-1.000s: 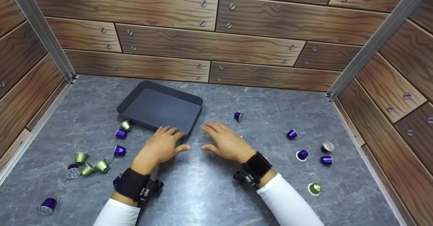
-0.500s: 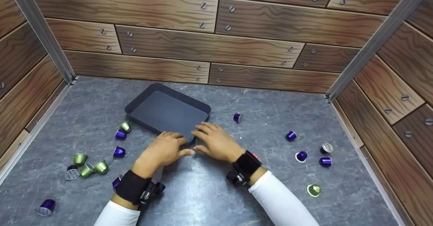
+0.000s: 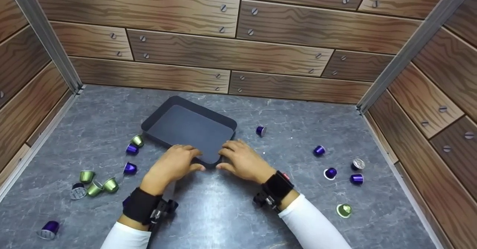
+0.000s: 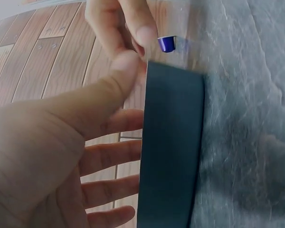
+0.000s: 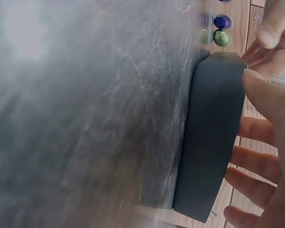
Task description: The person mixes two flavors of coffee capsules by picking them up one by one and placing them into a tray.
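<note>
A dark grey rectangular tray (image 3: 192,129) lies on the grey marbled surface, one corner towards me, with nothing in it. My left hand (image 3: 169,169) grips the near left side by that corner, fingers over the rim and thumb at the outside. On the other side of the corner, my right hand (image 3: 248,161) holds the rim in the same way. Both wrist views show the outer tray wall (image 4: 171,142) close up, hiding some fingertips. Coffee capsules lie around: a green capsule (image 3: 137,141) and a purple capsule (image 3: 132,149) are left of the tray.
Several more capsules lie at the left, among them a green capsule (image 3: 110,185) and a purple capsule (image 3: 130,168). A purple capsule (image 3: 261,131) lies right of the tray. Further right are a silver-lidded capsule (image 3: 358,164) and a green capsule (image 3: 344,210). Wood-patterned walls (image 3: 186,73) enclose the surface.
The tray has slid towards me and to the right, turning so that its corner points at me. My right hand has come from beside the tray onto its rim.
</note>
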The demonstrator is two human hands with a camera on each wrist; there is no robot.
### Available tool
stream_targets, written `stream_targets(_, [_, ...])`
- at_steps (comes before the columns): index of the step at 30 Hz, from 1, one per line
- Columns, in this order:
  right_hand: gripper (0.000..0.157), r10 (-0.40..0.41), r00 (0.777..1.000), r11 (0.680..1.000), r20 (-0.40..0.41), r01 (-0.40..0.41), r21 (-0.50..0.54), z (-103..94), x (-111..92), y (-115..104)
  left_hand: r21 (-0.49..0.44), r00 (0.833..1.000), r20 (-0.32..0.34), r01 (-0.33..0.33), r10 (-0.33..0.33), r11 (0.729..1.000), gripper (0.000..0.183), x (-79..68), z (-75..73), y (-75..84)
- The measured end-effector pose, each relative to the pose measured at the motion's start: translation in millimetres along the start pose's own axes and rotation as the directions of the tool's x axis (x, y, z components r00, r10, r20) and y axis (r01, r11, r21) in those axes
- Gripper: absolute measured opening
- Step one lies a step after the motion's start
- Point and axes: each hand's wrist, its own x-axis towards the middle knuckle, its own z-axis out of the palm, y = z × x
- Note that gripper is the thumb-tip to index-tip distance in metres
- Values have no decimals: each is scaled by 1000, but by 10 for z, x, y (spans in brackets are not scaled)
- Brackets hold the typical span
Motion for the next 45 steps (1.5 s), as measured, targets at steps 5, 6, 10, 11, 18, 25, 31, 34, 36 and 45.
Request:
stream_targets(5, [49,31,999,999,-24,-31,16,3,-106,29,7,1000,-12,3,-3,1000,41,-6,-32,-46])
stream_targets(6, [49,35,999,999,-30,-35,21,5,-129,34,9,1000,-13,7,-7,1000,41,-10,-39,-50])
stream_targets(10, [50,41,998,999,-39,-40,30,-9,-220,45,20,999,-4,33,-33,999,41,-27,-51,-74])
stream_targets(11, [50,41,998,999,-42,-39,31,-12,-243,50,24,999,-2,40,-40,999,41,-32,-53,-80])
stream_targets(18, [49,55,997,998,-60,-53,26,-46,-408,82,27,999,-14,49,-49,998,39,-57,-52,-122])
stream_targets(25, [51,84,994,996,-64,-82,31,-77,-564,108,49,998,-59,21,-18,999,34,-76,-29,-152])
stream_targets(31, [50,83,993,996,-89,-80,43,-89,-674,149,31,998,-53,18,-16,999,29,-107,11,-184])
stream_targets(34, [50,88,992,995,-91,-84,50,-105,-732,174,11,999,-34,25,-25,1000,26,-127,27,-191])
stream_targets(36, [49,97,991,994,-88,-92,56,-116,-770,186,1,999,-32,27,-27,1000,24,-140,39,-191])
stream_targets(45, [49,117,988,991,-98,-109,81,-143,-961,261,-29,992,-109,-70,66,997,13,-187,88,-130])
